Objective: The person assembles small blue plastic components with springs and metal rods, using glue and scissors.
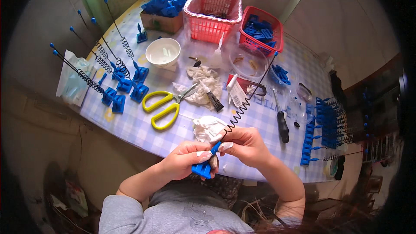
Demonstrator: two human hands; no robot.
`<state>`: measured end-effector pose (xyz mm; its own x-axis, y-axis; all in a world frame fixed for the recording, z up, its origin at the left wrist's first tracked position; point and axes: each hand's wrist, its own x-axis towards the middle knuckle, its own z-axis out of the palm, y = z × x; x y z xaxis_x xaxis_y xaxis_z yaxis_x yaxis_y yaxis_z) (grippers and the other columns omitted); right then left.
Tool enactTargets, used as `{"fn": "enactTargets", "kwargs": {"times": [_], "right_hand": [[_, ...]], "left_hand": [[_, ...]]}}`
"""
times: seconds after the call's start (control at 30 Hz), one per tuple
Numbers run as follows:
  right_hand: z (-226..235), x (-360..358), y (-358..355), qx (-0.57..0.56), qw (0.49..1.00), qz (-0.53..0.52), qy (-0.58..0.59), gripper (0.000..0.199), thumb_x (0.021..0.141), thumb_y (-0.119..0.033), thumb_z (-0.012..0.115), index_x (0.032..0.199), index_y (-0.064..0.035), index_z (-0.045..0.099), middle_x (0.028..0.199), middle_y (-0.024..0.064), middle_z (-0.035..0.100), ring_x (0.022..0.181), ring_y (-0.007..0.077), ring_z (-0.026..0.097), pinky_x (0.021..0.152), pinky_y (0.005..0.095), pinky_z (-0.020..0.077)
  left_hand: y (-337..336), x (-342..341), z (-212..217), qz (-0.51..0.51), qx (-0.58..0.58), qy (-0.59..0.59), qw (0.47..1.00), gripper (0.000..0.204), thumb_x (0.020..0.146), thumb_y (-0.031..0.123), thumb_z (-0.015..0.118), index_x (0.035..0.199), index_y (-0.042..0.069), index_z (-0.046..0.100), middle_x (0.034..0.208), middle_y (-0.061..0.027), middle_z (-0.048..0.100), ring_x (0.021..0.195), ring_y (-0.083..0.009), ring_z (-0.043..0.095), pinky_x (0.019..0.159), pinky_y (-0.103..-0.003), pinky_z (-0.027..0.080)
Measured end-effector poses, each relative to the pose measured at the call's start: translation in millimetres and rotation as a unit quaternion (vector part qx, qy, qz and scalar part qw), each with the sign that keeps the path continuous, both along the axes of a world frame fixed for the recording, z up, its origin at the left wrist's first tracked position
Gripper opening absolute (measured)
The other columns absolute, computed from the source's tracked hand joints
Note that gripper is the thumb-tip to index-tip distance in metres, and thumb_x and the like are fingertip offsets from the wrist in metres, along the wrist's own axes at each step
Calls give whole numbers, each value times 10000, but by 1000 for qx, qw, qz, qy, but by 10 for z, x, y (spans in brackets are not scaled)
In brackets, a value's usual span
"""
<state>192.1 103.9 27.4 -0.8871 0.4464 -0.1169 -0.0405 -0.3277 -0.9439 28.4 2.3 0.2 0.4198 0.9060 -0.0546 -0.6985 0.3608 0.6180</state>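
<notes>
The left hand [187,157] was closed around a blue plastic piece [202,170], its thumb, wrapped in white, pressed against the side. Just beside it, the right hand [243,144] was narrowed to a pinch where the piece met a black coiled wire [238,115]; its thumb was white-wrapped too. The wire rose forward and rightward past the right hand's fingers, ending in a blue tip [275,54]. Just ahead of both hands lay a crumpled white tissue [207,127]; ahead and left of the left hand were yellow-handled scissors [177,97], their blades parted. A black-handled screwdriver [282,128] lay near the right hand, on its right. Farther ahead of the hands stood a white bowl [152,58] and, beyond, a larger red basket [203,30]. Well off to the right hand's right stretched a row of blue pieces [308,136].
</notes>
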Motion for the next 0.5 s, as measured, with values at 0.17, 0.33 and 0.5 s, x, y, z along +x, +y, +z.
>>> {"fn": "enactTargets", "kwargs": {"times": [0.17,0.33,0.5], "right_hand": [[-46,113,-227,100,992,-65,48,132,785,6,546,914,32,555,858,53,558,797,102,538,714,233,440],[-128,226,-516,49,989,-115,78,122,783,27,534,904,39,523,844,64,554,791,99,537,708,230,443],[-136,323,-762,102,980,-164,49,115,783,31,530,895,43,512,836,61,535,788,103,535,698,228,443]], "left_hand": [[-73,93,15,-57,-15,-22,998,233,840,201,471,887,-15,544,781,-95,571,716,-153,571,595,-243,460],[-214,188,17,-55,-15,2,998,248,838,200,481,909,-28,549,791,-89,570,721,-147,565,608,-241,460],[-371,267,-13,-56,-13,34,998,239,839,183,491,928,-31,550,799,-75,573,736,-143,565,631,-253,469]]}}
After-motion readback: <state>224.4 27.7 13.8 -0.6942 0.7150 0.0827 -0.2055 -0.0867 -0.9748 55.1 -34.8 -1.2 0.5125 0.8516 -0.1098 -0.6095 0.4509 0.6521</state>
